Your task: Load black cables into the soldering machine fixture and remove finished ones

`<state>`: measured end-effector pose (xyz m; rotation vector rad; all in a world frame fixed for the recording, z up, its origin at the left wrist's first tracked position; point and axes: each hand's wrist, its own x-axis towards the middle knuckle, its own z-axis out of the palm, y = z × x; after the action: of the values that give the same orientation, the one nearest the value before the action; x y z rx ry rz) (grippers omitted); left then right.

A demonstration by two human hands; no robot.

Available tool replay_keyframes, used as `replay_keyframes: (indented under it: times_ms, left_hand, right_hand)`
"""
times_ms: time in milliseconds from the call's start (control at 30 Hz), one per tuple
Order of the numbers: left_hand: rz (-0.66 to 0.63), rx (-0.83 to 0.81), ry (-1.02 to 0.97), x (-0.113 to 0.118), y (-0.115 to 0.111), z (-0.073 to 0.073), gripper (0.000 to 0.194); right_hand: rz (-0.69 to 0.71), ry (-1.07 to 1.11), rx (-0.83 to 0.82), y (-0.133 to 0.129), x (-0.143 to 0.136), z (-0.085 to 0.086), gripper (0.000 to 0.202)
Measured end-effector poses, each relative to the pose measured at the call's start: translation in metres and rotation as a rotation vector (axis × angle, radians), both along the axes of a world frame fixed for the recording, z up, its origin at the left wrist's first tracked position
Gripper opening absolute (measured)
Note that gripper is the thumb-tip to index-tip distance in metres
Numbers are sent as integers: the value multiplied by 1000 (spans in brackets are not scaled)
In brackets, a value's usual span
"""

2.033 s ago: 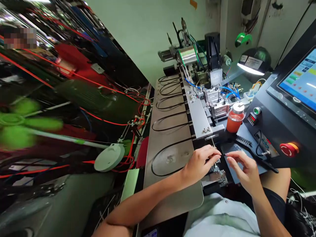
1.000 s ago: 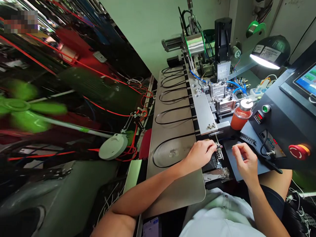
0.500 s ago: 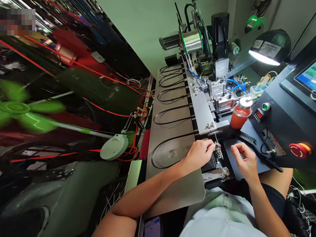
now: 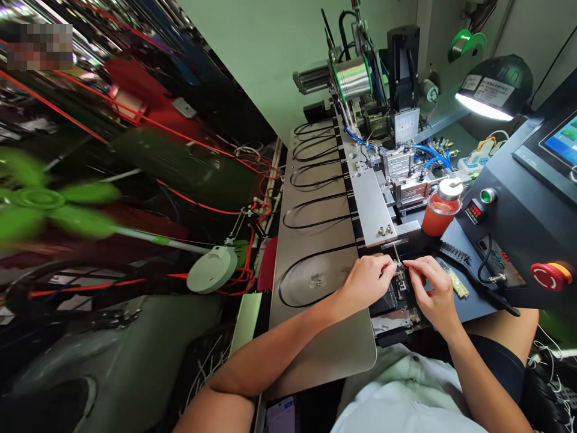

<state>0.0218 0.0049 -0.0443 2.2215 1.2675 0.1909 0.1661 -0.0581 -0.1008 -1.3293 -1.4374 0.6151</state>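
Observation:
My left hand (image 4: 370,280) is closed in a pinch at the small metal fixture (image 4: 400,282) by the machine's front edge. Opposite it, my right hand (image 4: 435,291) pinches at the same fixture from the other side, its fingertips close to the left ones. Whatever either pinch holds is too small and covered to make out. Just beyond my right hand, a yellowish strip (image 4: 460,285) lies on the dark work surface. Left of the fixture, a looped black cable (image 4: 288,264) rests on the metal plate (image 4: 322,343).
A jar with orange contents (image 4: 439,210) and a black brush (image 4: 478,279) are right of the fixture. More cable loops (image 4: 311,175) lie farther back. A solder wire spool (image 4: 353,78), lamp (image 4: 493,87), red stop button (image 4: 549,276) and green fan (image 4: 42,198) stand around.
My right hand has moved left and forward to the fixture beside my left hand, uncovering the yellowish strip. My left hand stays at the fixture.

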Motion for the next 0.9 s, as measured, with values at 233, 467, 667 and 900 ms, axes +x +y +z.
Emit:
replay_keyframes:
  times_ms: [233,467,667,900]
  left_hand:
    - [-1,-11,4,-1,0,2,26]
    - [18,1,19,3,0,1,27]
    - [2,34,69,4,0,0,25]
    - [-146,385,78,-10,-11,-9,20]
  right_hand:
    - [6,7,8,1,-2,-2,23]
    - [-68,-38,-111,10,2,-5,24]
    - [154,58,-189,23,1,-12,32]
    - [119,235,-174,21,-7,-21,30]
